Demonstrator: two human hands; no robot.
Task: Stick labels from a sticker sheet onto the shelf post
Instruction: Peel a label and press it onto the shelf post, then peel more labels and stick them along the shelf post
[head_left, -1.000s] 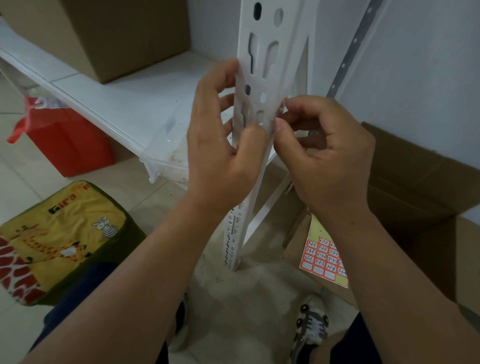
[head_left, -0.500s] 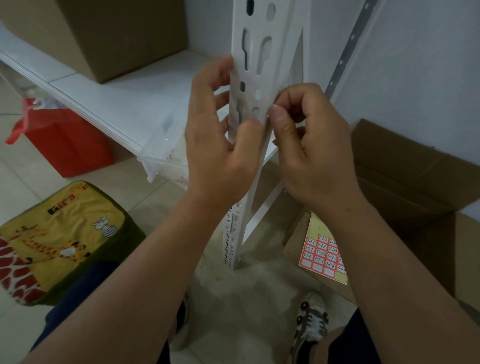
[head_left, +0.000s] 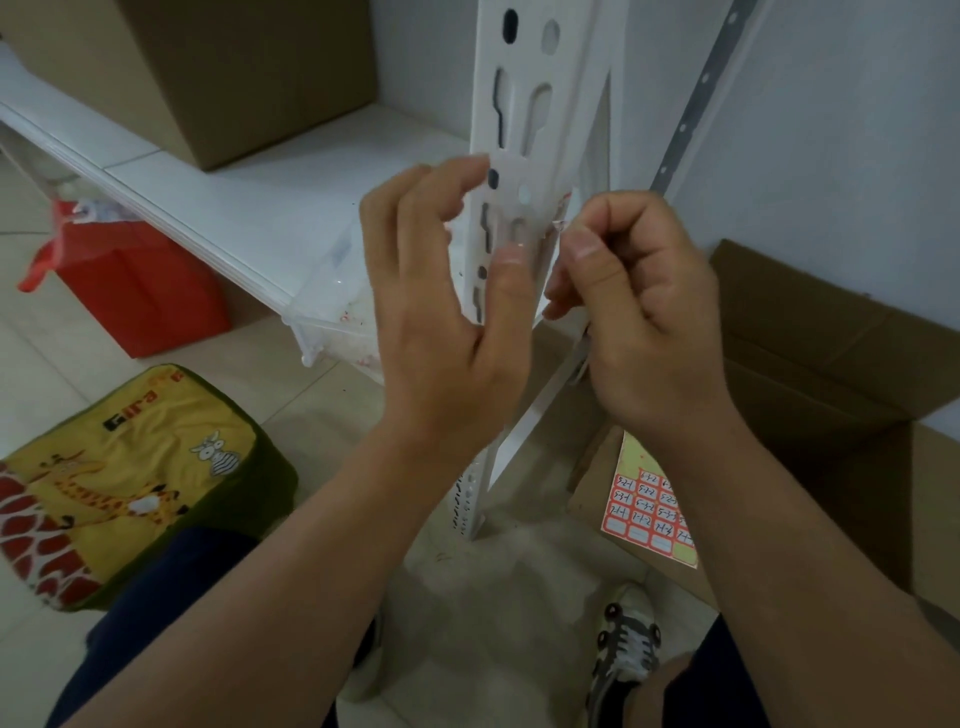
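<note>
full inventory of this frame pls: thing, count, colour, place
shelf post: 1, white, slotted, centre, standing on floor
sticker sheet: 1, yellow with red-bordered labels, on the box lower right
open cardboard box: 1, brown, right, on floor
closed cardboard box: 1, brown, on white shelf, top left
clear tub: 1, under the shelf
bag: 1, red, left floor
cushion: 1, yellow giraffe print, lower left
shoe: 1, grey-white, bottom
left hand: thumb on the post
right hand: fingers curled beside the post
</note>
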